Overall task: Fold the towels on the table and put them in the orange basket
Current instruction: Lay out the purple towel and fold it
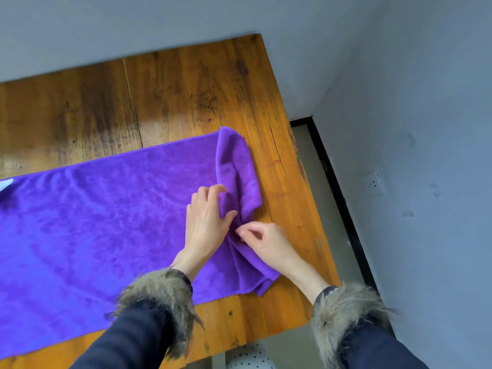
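Note:
A large purple towel (106,217) lies spread across the wooden table (186,89), reaching past the left edge of the view. Its right end is bunched and partly turned over on itself. My left hand (206,222) rests on the towel beside that bunched end, its fingers curled into the raised fold. My right hand (262,241) pinches the cloth just right of the left hand, near the towel's right edge. No orange basket is in view.
The table's right edge (298,155) runs close to a grey wall with a socket (375,183). A strip of floor with a black skirting lies between them. A dotted white seat (250,358) shows below the table's near edge. A pale object (4,185) peeks in at far left.

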A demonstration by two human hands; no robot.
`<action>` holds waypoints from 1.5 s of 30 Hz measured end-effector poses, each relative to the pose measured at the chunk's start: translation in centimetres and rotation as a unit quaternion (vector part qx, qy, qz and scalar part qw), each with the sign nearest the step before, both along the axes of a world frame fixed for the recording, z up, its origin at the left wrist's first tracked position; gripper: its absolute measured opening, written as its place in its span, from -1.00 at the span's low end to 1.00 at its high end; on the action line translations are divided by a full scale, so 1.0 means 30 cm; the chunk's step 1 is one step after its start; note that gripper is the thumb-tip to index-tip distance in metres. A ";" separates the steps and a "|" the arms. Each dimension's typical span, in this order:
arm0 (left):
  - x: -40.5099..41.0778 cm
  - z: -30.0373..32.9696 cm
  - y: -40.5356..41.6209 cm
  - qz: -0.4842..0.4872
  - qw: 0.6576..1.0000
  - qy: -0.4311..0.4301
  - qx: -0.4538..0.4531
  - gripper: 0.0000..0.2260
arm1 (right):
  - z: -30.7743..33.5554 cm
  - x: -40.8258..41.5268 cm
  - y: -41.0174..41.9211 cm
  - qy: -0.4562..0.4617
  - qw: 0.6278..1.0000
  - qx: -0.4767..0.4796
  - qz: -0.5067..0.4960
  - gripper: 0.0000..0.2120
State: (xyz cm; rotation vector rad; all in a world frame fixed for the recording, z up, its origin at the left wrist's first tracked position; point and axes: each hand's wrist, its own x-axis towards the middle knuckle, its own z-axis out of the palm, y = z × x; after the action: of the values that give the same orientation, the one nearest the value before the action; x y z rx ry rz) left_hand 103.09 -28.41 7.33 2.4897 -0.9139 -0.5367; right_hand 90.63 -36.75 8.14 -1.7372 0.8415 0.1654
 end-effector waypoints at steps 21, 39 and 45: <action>-0.048 -0.052 0.035 -0.164 0.977 -0.042 0.128 -0.50 | 0.068 0.120 -0.416 -0.030 0.927 -0.188 -0.323 -0.82; -0.196 -0.046 0.034 -0.200 0.974 -0.010 0.110 -0.50 | -0.066 -0.135 -0.311 0.143 0.956 -0.171 -0.189 -0.82; -0.176 -0.094 0.067 -0.265 0.947 -0.048 0.177 -0.33 | -0.040 -0.189 -0.423 0.084 0.950 -0.069 -0.294 -0.87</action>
State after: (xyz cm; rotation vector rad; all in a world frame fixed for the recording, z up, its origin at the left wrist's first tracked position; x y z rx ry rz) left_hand 97.81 -26.40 4.50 2.5815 -1.6775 -0.8142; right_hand 84.97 -49.43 6.93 -1.5380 1.4879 -0.1524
